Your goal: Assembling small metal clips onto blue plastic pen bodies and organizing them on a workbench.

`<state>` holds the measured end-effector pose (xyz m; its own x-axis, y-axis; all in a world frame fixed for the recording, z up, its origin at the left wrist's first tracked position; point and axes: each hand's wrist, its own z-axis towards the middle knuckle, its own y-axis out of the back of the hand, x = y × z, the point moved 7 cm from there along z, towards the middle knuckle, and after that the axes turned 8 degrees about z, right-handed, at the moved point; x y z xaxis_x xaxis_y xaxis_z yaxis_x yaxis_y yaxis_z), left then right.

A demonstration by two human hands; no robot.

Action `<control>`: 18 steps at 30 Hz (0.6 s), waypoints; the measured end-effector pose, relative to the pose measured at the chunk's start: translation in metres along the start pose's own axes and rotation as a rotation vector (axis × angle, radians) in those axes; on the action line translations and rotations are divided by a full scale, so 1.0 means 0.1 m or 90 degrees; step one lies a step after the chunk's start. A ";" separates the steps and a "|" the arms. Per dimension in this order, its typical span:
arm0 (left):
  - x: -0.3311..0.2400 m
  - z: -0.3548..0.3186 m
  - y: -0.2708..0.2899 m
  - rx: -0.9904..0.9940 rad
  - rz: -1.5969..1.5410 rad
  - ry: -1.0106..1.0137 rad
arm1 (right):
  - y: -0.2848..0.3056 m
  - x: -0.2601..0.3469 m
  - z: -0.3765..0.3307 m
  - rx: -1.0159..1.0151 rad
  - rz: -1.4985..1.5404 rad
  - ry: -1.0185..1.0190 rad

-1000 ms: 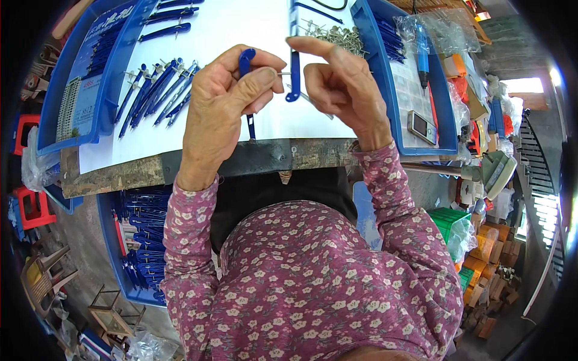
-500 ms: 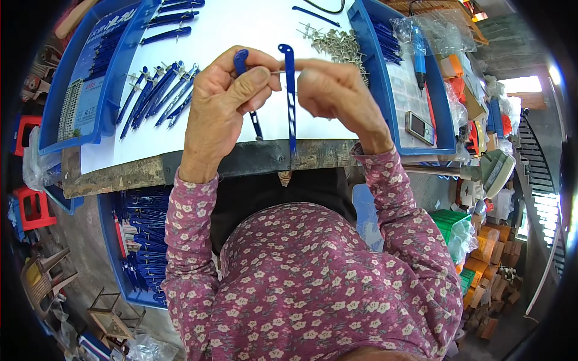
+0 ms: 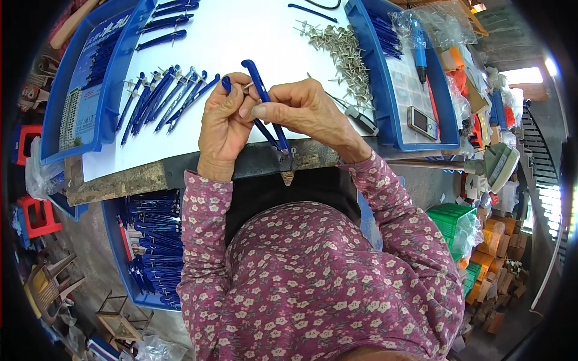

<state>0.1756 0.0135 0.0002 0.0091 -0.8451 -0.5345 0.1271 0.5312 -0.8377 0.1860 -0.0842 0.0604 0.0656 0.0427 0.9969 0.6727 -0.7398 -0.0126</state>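
Note:
Over the near edge of the table, my left hand [image 3: 221, 129] pinches a blue strip [image 3: 226, 83] with a rounded head. Its slim lower end slants out below my fingers. My right hand [image 3: 316, 111] grips a second blue strip [image 3: 255, 77], slotted and curved at the top, between thumb and fingers. A short metal pin [image 3: 247, 86] shows between the two strips near their heads. The lower ends of both strips come together at the table edge. My fingers partly hide where the pin enters.
Several blue strips [image 3: 159, 99] with pins lie on white paper at left. A pile of metal pins [image 3: 346, 57] lies at right, with a grey tool [image 3: 361, 120] nearer. Blue trays [image 3: 111, 99] flank the paper. Below left, a blue bin [image 3: 123, 274] holds many strips.
The right hand's strip has moved left and tilted, coming against the left hand's strip. Both hands are lower and closer together. The grey tool beside the right hand has come into view.

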 end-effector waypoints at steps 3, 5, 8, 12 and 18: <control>0.05 0.00 0.06 -0.022 -0.035 0.012 | -0.01 0.03 -0.01 -0.026 -0.008 0.005; 0.08 0.00 0.07 -0.016 -0.058 0.021 | -0.01 0.04 -0.02 -0.031 -0.014 0.012; 0.10 0.01 0.09 -0.002 -0.065 0.030 | 0.02 0.02 -0.03 -0.042 -0.098 0.014; 0.11 0.01 0.09 0.038 -0.046 0.046 | 0.06 -0.04 -0.06 -0.049 -0.165 0.014; 0.09 -0.01 0.09 0.039 -0.012 0.047 | 0.09 -0.08 -0.07 -0.067 -0.170 0.033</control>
<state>0.1757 0.0110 -0.0124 -0.0668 -0.8472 -0.5271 0.1875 0.5082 -0.8406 0.1870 -0.0959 0.0523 -0.1436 0.2127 0.9665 0.5802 -0.7731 0.2563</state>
